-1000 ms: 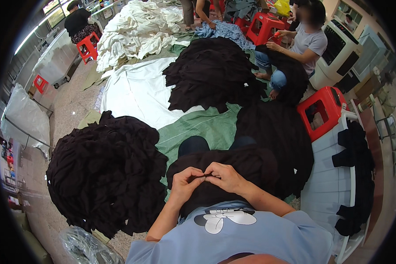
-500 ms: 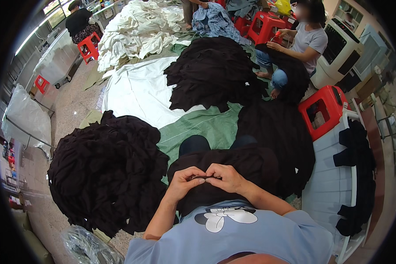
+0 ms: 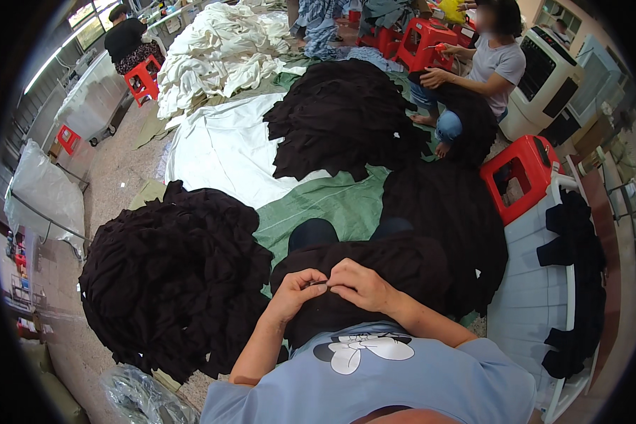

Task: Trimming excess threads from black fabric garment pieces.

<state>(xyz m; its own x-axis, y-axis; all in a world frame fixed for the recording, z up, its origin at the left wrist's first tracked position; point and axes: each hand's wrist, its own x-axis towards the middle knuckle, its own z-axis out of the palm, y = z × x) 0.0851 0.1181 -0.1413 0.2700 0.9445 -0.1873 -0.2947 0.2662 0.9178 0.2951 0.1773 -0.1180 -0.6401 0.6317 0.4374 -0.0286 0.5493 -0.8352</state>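
Across my lap lies a dark brown-black cloth (image 3: 410, 268). My left hand (image 3: 294, 295) is closed, its thumb and fingers pinching a narrow dark edge of this cloth. Right beside it, my right hand (image 3: 362, 286) pinches the same edge, and the fingertips of both hands nearly meet. Whatever lies inside the pinch is too small to make out. More dark cloth (image 3: 442, 212) spreads from my lap to the right. A large heap of dark garments (image 3: 173, 275) sits at my left, and another dark pile (image 3: 343, 116) lies ahead.
Green sheeting (image 3: 318, 201) and white cloth (image 3: 219, 152) cover the floor ahead. To the right stand a red stool (image 3: 519, 173) and a pale ribbed bin (image 3: 526, 297) with dark cloth over its rim. A co-worker (image 3: 495, 67) sits at the far right, handling dark cloth.
My right hand's fingers have lifted and shifted slightly along the cloth edge; the left stays pinched. In the background, the blue patterned cloth has been raised, and the co-worker's hands have moved a little.
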